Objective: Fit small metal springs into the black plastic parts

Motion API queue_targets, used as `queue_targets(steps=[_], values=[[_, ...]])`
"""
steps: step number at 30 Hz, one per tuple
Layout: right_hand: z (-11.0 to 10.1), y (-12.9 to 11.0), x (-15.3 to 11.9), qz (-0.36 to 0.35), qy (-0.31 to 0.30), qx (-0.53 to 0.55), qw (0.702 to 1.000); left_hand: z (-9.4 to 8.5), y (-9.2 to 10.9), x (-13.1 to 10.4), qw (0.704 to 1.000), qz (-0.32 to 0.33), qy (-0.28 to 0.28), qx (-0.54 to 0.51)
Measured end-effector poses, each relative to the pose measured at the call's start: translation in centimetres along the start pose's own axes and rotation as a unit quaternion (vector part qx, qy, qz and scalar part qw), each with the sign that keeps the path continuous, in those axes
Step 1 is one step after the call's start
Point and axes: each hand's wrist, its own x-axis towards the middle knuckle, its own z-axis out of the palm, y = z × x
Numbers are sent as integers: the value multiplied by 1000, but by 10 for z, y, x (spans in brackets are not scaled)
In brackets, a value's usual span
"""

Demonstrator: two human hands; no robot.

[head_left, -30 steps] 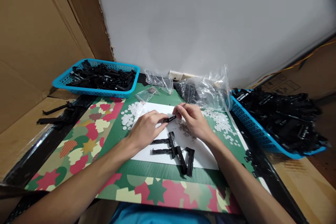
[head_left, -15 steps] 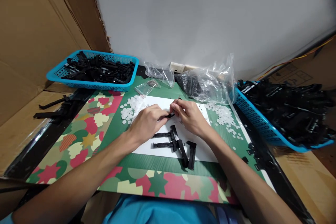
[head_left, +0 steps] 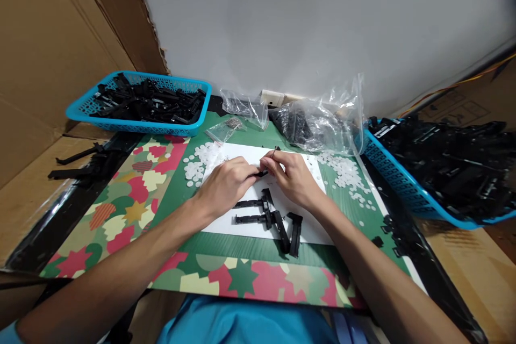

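Note:
Over a white sheet (head_left: 226, 228), my left hand (head_left: 226, 181) is closed on a small black plastic part (head_left: 262, 173), mostly hidden by the fingers. My right hand (head_left: 293, 176) meets it from the other side, thumb and forefinger pinched round a thin, dark-tipped tool (head_left: 276, 149) that sticks up above the fingers. Its exact kind is too small to make out. Several long black plastic parts (head_left: 278, 226) lie just below the hands on the sheet. White round discs (head_left: 195, 169) are scattered to the left, with more small white discs (head_left: 344, 172) to the right.
A blue basket (head_left: 201, 118) of black parts stands at the back left, another blue basket (head_left: 403, 185) at the right. Clear plastic bags (head_left: 322, 123) lie along the wall. Loose black parts (head_left: 80, 166) rest at the left edge, and black pieces (head_left: 393, 236) at the right.
The view has shifted slightly. Both hands stay together on the black part, and the thin tool in my right hand has tilted a little.

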Motion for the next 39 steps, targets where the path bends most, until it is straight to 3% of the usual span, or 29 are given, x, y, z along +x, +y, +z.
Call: queue_targets(steps=[15,21,23,26,30,32,39], values=[[4,2,-3,-4,21,34,999,1,1,1,1000,-16,7,-16],[-16,9,-7,-7,181,54,982,-4,4,4,992,-55,98,-60],[-24,12,-9,1,197,63,978,-12,4,7,983,-80,150,-68],[-27,11,-6,36,145,65,987,-27,1,13,959,-125,238,-85],[-9,0,10,66,-12,28,997,-38,-5,17,929,-148,321,-107],[5,-3,23,62,-54,0,997,-37,-7,18,924,-148,337,-106],[32,3,57,63,-74,-34,995,-28,-18,16,924,-159,331,-110]])
